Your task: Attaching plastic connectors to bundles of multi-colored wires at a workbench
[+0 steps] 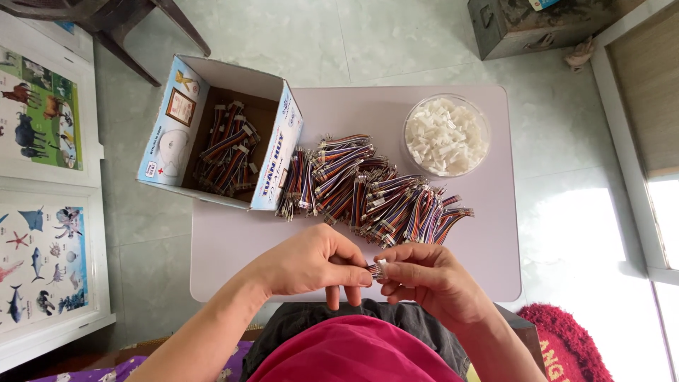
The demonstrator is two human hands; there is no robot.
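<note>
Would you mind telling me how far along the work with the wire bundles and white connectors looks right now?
Done, apparently: a batch of wire bundles lies in the open cardboard box. In hand: the left hand and right hand pinch a small white connector piece between their fingertips. Left: a large pile of multicoloured wire bundles on the small table, and a clear bowl full of white connectors.

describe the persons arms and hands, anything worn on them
Both forearms are bare, with no sleeves in view. The left hand and right hand wear no gloves, and no rings, watch or bracelets show. Nails look short and unpainted, as far as can be told. A pink top shows below the arms.
</note>
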